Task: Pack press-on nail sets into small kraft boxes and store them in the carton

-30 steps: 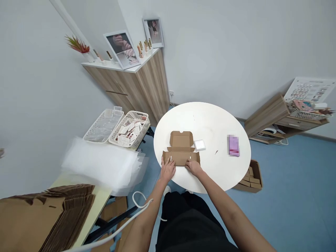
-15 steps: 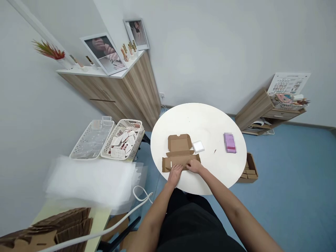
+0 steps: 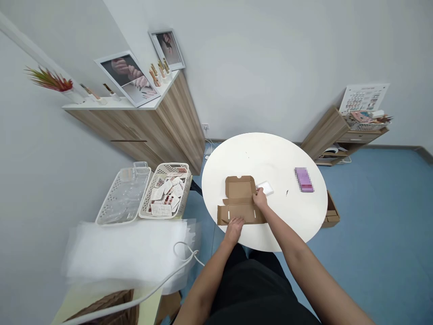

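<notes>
A flat, unfolded brown cardboard box [image 3: 240, 198] lies on the round white table [image 3: 267, 158] near its front edge. My left hand [image 3: 235, 225] rests on the box's near panel, fingers lying flat and apart. My right hand [image 3: 260, 197] is at the box's right side, fingers curled against a small white square pad [image 3: 265, 187] that lies just beyond it. I cannot make out whether the fingers grip the pad or only touch it. A purple packet [image 3: 303, 179] lies further right on the table, apart from both hands.
Two white plastic baskets [image 3: 145, 192] stand on a side table at left, one holding small packets. Sheets of white foam wrap [image 3: 128, 253] lie nearer. A wooden cabinet [image 3: 155, 122] with framed pictures stands behind. A carton [image 3: 331, 212] of folded boxes sits on the blue floor at right.
My right hand moved from the box's near panel up to its right edge by the white pad. My left hand shifted slightly right on the near panel. The camera view swung.
</notes>
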A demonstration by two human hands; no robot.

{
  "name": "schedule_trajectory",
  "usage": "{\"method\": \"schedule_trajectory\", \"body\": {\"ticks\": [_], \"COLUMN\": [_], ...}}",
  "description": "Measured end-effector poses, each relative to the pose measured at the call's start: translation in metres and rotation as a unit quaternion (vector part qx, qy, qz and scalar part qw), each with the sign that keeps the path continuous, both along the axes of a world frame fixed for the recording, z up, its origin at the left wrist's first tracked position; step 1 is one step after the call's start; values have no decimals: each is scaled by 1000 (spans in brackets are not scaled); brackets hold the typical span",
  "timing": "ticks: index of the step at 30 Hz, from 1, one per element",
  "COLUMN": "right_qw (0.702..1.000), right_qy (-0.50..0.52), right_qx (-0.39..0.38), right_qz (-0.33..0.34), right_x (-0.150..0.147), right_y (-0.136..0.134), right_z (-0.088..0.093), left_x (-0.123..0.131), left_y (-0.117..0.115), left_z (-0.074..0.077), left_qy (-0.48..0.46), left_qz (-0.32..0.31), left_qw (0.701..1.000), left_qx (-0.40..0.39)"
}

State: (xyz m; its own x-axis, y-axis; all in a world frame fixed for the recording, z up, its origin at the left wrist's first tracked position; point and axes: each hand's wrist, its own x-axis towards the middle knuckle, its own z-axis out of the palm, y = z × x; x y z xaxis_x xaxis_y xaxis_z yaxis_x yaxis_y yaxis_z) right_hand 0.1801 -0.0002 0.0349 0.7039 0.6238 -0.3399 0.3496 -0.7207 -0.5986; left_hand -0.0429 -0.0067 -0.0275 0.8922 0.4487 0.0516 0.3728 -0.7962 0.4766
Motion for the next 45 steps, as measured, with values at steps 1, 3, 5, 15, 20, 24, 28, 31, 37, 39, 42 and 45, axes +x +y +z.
{"method": "schedule_trajectory", "body": {"ticks": [1, 3, 5, 15, 20, 24, 28, 31, 37, 39, 42, 45], "right_qw": [1000, 998, 998, 999, 998, 998, 997, 995, 954, 933, 921, 915], "right_qy": [6, 8, 7, -16, -42, -37, -17, -8, -113, -154, -172, -177], "right_qx": [2, 5, 6, -18, -43, -33, -14, -14, -138, -158, -159, -155], "right_qz": [-25, -58, -67, -22, 20, 47, 71, 99, 240, 285, 311, 327], "right_x": [-2, -6, -9, -18, -14, -6, 6, 17, 35, 35, 33, 30], "right_y": [3, 6, 7, -12, -16, -13, -10, -11, -18, -19, -18, -18], "right_z": [-3, -7, -9, 0, 6, 9, 11, 15, 29, 32, 33, 32], "left_x": [-2, -5, -7, 5, 23, 34, 43, 50, 61, 66, 74, 79], "left_y": [1, 2, 3, 11, 20, 33, 38, 35, 20, 14, 7, 5], "left_z": [-1, -4, -5, 19, 40, 41, 32, 26, 21, 21, 23, 25], "left_qy": [3, 13, 21, 24, 17, 50, 88, 98, 83, 96, 121, 125], "left_qz": [-10, -34, -54, -63, -9, 62, 91, 122, 170, 183, 197, 202], "left_qw": [1000, 999, 998, 997, 996, 993, 990, 987, 981, 978, 972, 970], "left_qx": [-1, -1, 0, 37, 86, 89, 57, 41, 39, 39, 37, 41]}}
